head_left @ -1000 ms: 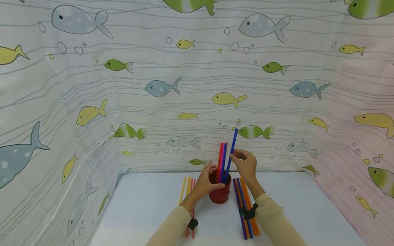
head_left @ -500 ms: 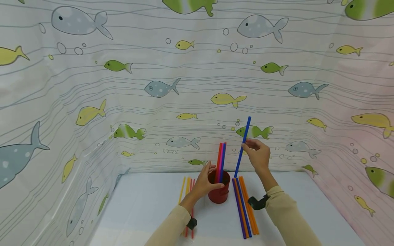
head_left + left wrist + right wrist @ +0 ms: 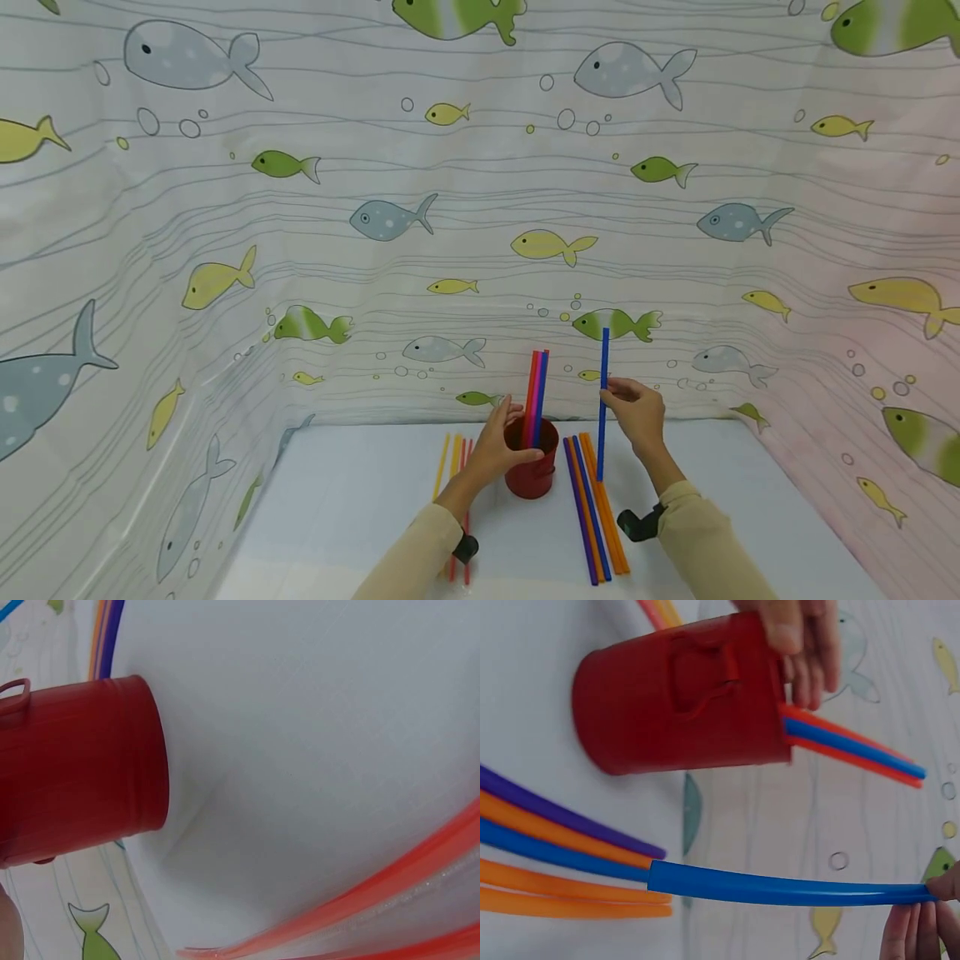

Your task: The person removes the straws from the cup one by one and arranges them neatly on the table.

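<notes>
Pinched a blue stick (image 3: 602, 442) above its middle, nearly upright, between thumb and fingertips of the right hand (image 3: 636, 410). Held its lower end just beside the right-hand row (image 3: 594, 517) of sticks, well short of the right edge of the bench (image 3: 720, 508); could not tell touching from hovering there. Cupped the left hand (image 3: 492, 442) about the red cup (image 3: 530, 482), with the thumb across the front near the rim and the fingers at the left side. Had the cup upright near the far edge, roughly midway between the far corners.

Judged the work partway along, from the layout alone. Counted five sticks in the right-hand row, purple, blue and three orange, laid lengthwise from near the far edge toward the near side. Found yellow and pinkish-red ones in the left-hand row (image 3: 455, 457), between cup and left edge, partly covered by the left arm; could give no firm count. Saw at least three in the cup's cluster (image 3: 535, 400), red, pink and blue, leaning slightly, with upper ends well above the rim. Took the rows for the larger share done, the held stick for the piece in progress, and the cluster for the remainder. Could not see down to the cup's bottom.
</notes>
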Demonstrator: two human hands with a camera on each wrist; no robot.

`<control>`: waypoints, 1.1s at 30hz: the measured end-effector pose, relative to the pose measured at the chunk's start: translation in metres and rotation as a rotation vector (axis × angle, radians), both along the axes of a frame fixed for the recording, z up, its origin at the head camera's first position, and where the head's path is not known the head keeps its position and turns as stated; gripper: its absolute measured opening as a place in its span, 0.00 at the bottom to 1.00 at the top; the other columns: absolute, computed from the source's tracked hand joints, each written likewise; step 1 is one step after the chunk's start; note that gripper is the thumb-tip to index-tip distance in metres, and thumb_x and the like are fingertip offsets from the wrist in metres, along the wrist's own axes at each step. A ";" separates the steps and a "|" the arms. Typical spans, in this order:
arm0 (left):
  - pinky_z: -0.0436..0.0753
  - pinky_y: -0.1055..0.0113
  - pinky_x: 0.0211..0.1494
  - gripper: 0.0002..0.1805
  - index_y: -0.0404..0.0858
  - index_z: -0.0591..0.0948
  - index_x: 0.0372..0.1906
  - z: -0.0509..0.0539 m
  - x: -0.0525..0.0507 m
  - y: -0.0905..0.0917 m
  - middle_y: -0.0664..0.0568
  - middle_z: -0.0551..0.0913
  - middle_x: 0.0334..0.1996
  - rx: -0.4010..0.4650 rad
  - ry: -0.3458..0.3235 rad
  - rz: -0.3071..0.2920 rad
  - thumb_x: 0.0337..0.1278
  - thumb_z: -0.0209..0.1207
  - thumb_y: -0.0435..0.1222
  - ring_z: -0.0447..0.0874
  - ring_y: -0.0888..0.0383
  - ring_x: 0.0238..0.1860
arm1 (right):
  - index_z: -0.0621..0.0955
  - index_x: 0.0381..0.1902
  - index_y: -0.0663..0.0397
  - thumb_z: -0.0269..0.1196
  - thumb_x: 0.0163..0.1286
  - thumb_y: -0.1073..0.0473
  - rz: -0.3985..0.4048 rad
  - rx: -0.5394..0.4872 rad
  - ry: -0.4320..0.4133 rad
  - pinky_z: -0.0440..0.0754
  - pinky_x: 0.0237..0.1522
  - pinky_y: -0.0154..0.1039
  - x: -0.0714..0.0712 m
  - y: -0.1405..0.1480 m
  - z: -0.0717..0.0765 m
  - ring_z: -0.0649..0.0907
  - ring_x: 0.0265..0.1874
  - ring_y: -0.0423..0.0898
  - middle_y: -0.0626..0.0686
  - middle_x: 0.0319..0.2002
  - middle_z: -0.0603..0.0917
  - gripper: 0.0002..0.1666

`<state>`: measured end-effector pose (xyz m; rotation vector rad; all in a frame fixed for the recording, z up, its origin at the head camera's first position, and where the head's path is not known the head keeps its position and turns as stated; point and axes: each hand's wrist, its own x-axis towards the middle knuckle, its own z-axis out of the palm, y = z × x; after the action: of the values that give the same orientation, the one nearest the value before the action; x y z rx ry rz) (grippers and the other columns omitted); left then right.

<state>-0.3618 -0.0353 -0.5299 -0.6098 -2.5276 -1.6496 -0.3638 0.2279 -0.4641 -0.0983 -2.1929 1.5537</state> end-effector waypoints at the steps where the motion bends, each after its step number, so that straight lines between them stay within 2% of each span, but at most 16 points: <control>1: 0.66 0.56 0.70 0.63 0.44 0.48 0.78 0.000 0.000 0.000 0.52 0.67 0.68 0.000 -0.001 0.001 0.41 0.76 0.47 0.66 0.59 0.67 | 0.86 0.47 0.58 0.71 0.61 0.58 -0.004 0.006 -0.027 0.79 0.33 0.26 0.000 0.001 -0.005 0.83 0.36 0.43 0.56 0.38 0.86 0.17; 9: 0.67 0.53 0.69 0.62 0.45 0.47 0.78 0.001 0.002 -0.001 0.48 0.66 0.68 0.007 -0.004 -0.007 0.43 0.76 0.47 0.66 0.57 0.68 | 0.85 0.48 0.59 0.69 0.62 0.57 -0.021 0.046 -0.186 0.79 0.35 0.32 0.009 0.013 -0.043 0.83 0.38 0.47 0.55 0.40 0.86 0.18; 15: 0.67 0.53 0.69 0.62 0.45 0.47 0.78 0.001 0.003 -0.001 0.50 0.66 0.68 0.010 -0.016 0.001 0.42 0.76 0.47 0.65 0.57 0.68 | 0.85 0.48 0.62 0.70 0.62 0.58 -0.007 0.056 -0.252 0.80 0.33 0.31 0.020 0.019 -0.068 0.85 0.35 0.45 0.56 0.38 0.87 0.19; 24: 0.69 0.54 0.68 0.61 0.47 0.48 0.78 0.000 0.001 0.000 0.55 0.67 0.67 0.021 -0.015 0.000 0.42 0.76 0.47 0.66 0.59 0.67 | 0.85 0.45 0.68 0.70 0.59 0.61 -0.001 0.069 -0.321 0.85 0.32 0.37 0.026 0.025 -0.090 0.87 0.30 0.48 0.61 0.38 0.87 0.18; 27: 0.69 0.54 0.68 0.62 0.47 0.48 0.78 -0.001 0.001 0.001 0.55 0.67 0.67 0.022 -0.016 0.000 0.42 0.76 0.47 0.66 0.59 0.67 | 0.85 0.45 0.68 0.69 0.60 0.61 0.010 0.081 -0.362 0.85 0.33 0.38 0.027 0.027 -0.096 0.87 0.31 0.48 0.62 0.39 0.86 0.18; 33: 0.69 0.54 0.68 0.62 0.46 0.49 0.78 -0.001 0.000 0.001 0.53 0.67 0.68 0.024 -0.007 0.000 0.41 0.76 0.47 0.66 0.58 0.67 | 0.85 0.44 0.69 0.69 0.60 0.60 0.024 0.097 -0.389 0.85 0.31 0.37 0.030 0.030 -0.104 0.87 0.31 0.49 0.63 0.40 0.86 0.18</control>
<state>-0.3619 -0.0347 -0.5314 -0.6031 -2.5082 -1.6824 -0.3340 0.2575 -0.5676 -0.3728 -2.5694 1.5403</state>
